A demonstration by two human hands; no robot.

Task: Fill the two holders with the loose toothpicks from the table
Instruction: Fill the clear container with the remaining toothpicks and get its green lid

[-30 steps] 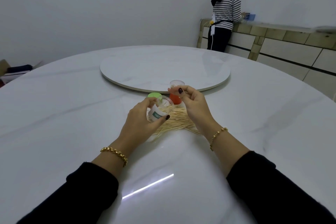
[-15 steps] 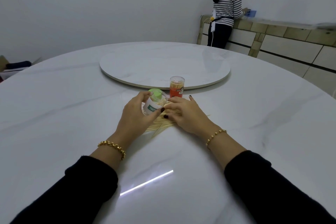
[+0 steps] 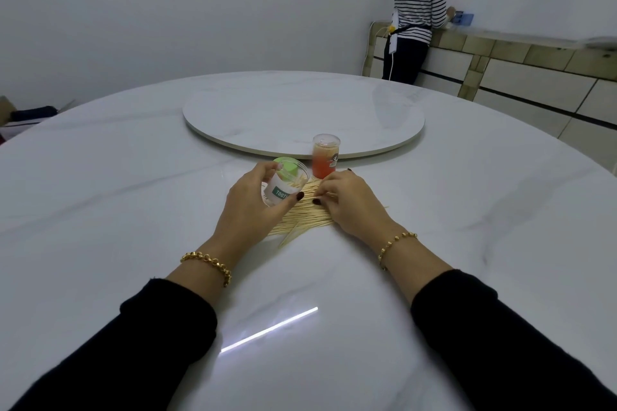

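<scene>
Pinching toothpicks (image 3: pixel 309 217), right hand (image 3: pixel 354 207) beside tilted green holder (image 3: pixel 282 189).

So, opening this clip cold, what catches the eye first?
The two hands near the table's middle: the left hand grips a tilted, green-ended clear holder, while the right hand pinches at the fan of loose toothpicks spread on the marble. Just beyond, a red holder stands upright beside the rim of the round turntable. A person in a striped top stands at the far-right counter.
</scene>
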